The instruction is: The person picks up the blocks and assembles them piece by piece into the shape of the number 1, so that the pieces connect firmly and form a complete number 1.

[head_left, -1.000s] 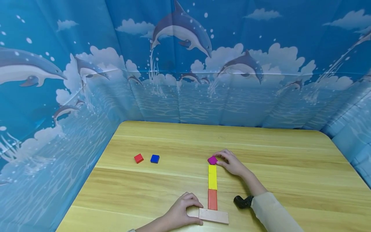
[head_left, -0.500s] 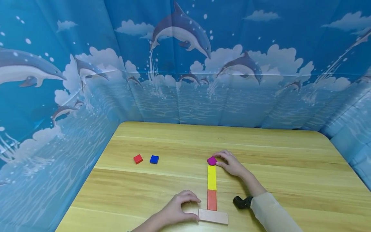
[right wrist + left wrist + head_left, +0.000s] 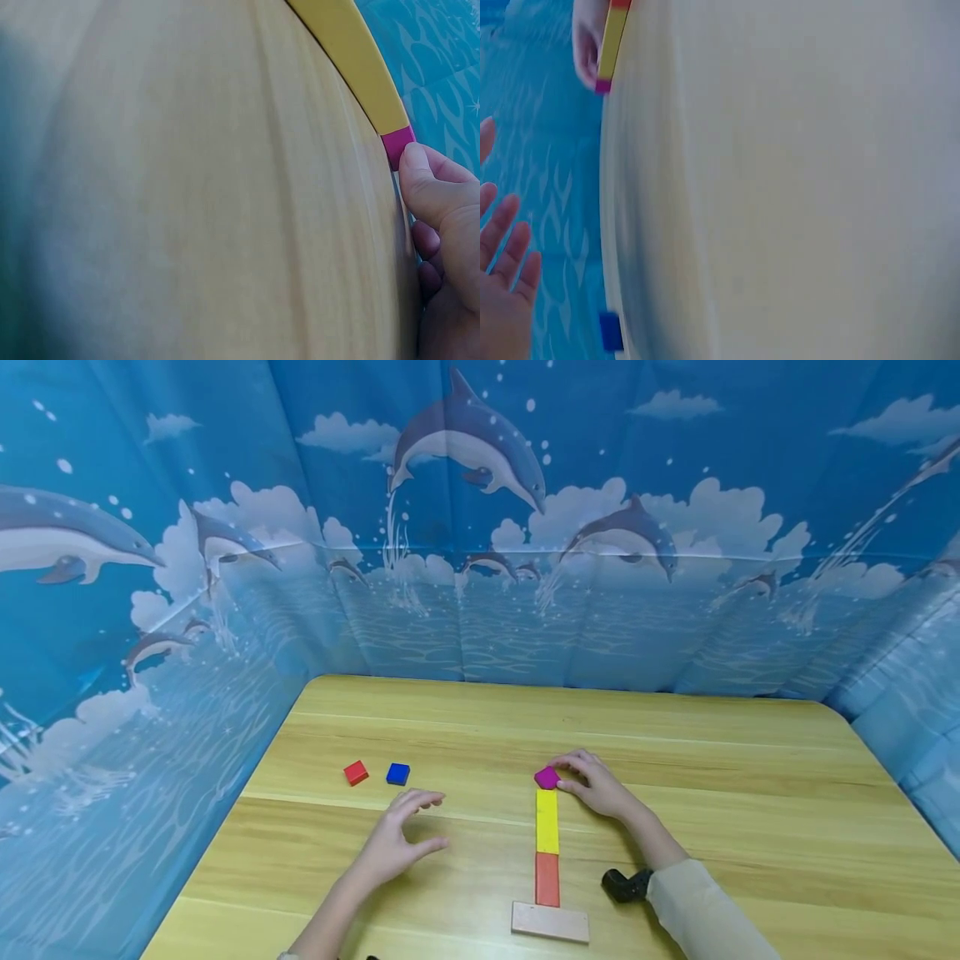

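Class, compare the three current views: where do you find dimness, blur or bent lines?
Head view: bright, the yellow block clear-edged; left wrist view: dimmer and hazy, the tabletop smeared, its grain faint; right wrist view: the yellow block's long sides bow in a curve, likely lens distortion, and the lower left falls into dark, bluish-green blur.

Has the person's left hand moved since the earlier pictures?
Yes: in the head view, the left hand has moved left and farther forward, away from the pale wooden block and nearer the blue block.
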`<act>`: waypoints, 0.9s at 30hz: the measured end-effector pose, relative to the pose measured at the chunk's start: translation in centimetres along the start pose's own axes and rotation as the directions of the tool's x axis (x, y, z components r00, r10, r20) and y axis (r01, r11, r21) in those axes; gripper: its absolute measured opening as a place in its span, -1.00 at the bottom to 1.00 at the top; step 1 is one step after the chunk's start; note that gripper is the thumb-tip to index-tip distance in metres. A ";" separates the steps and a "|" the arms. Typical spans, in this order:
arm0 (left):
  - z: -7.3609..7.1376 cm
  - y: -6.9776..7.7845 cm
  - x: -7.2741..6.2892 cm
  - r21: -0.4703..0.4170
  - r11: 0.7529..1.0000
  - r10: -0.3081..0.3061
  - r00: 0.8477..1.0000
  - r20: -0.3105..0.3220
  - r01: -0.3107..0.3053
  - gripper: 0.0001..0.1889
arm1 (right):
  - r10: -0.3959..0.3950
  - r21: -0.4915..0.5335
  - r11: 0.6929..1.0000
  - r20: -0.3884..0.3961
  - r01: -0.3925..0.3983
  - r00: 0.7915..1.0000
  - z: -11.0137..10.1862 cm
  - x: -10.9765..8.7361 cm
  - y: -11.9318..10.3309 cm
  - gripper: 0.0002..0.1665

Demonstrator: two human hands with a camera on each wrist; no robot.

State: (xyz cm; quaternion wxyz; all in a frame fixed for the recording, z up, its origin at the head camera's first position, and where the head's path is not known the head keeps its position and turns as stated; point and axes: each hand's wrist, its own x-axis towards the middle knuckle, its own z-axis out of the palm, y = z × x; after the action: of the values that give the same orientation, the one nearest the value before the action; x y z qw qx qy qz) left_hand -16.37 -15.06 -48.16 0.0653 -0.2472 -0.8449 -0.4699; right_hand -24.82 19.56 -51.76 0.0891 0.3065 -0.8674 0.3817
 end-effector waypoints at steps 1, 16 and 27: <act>-0.4 -0.3 0.1 0.012 1.000 -0.007 1.000 -0.027 0.007 -0.42 | -0.006 0.002 1.000 -0.006 0.006 1.000 0.0 0.0 0.0 -0.73; -4.1 -4.6 0.8 0.085 0.977 -0.152 0.923 -0.353 0.193 -0.41 | 0.140 0.001 0.990 0.085 -0.140 0.987 -0.3 0.2 -0.1 -0.69; -5.3 -7.3 0.7 0.100 0.938 -0.265 0.872 -0.411 0.332 -0.31 | 0.141 -0.006 0.990 0.081 -0.141 0.987 -0.3 0.2 -0.3 -0.68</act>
State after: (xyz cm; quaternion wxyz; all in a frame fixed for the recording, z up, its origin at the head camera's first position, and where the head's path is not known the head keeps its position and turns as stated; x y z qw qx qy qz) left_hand -21.08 -22.42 -50.57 0.1795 -0.0083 -0.8790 -0.4416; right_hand -24.84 19.57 -51.30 0.0267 0.2597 -0.8898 0.3742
